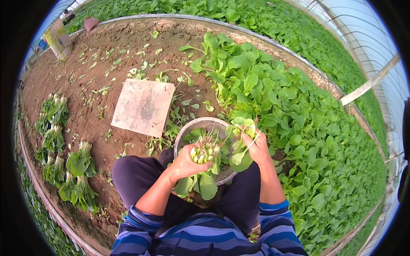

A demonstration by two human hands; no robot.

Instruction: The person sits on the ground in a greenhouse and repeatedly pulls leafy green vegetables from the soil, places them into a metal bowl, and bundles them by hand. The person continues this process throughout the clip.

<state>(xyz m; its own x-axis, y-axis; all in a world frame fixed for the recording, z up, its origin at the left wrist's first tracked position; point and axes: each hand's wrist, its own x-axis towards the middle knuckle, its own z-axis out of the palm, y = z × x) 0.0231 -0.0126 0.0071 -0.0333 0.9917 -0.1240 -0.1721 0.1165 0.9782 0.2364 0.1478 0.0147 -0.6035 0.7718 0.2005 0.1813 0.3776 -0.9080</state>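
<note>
My left hand (187, 164) is closed around a bunch of leafy greens (205, 153), its pale stems and stringy roots pointing up and its leaves hanging below. To the right, my right hand (258, 148) grips a few loose greens (240, 153) with thin roots and drooping leaves. Both hands are above a round basin (189, 126) that stands between my knees, with more green leaves inside it. The hands and the bunch hide part of the basin.
Dense growing greens (307, 134) fill the right side. A square flat board (144, 105) lies on the soil ahead. Several tied bunches of greens (81, 163) lie at left. A sack (59, 40) stands far left, and a slanted post (370, 80) rises at right.
</note>
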